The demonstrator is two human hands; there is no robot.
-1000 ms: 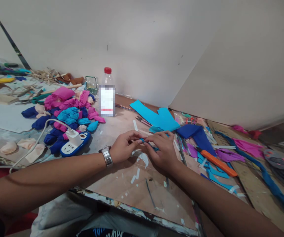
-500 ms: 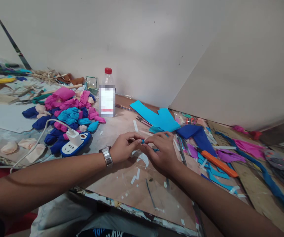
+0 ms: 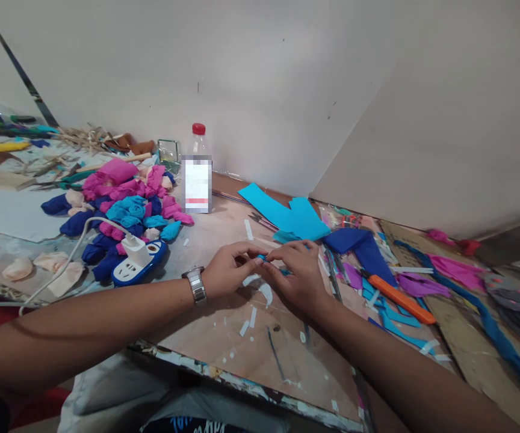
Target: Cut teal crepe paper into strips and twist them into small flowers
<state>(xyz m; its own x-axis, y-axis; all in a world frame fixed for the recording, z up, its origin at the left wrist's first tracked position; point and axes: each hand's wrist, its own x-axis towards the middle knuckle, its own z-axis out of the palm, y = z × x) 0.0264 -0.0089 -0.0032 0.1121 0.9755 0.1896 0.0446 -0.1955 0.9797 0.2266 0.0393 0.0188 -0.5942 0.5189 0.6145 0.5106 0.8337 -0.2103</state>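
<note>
Over the middle of the work board [image 3: 224, 337], my left hand [image 3: 229, 268] and my right hand [image 3: 298, 275] meet fingertip to fingertip. Both pinch a small piece of blue crepe paper [image 3: 262, 257], mostly hidden by the fingers. A bit more blue shows beneath my right hand. Small white paper scraps [image 3: 253, 317] lie on the board just in front of the hands. Behind them rests a sheet of light blue crepe paper [image 3: 282, 210], with a dark blue strip [image 3: 363, 246] to its right.
Crumpled pink, blue and cream paper flowers [image 3: 124, 210] are heaped at left, beside a blue-and-white power strip [image 3: 139, 264] with a plugged-in charger and cable. A red-capped bottle [image 3: 197, 180] stands near the wall. An orange utility knife [image 3: 402, 299] lies at right among blue scraps.
My fingertips have shifted slightly around the small blue piece, the left thumb now covering more of it. Everything else on the table stays where it was.
</note>
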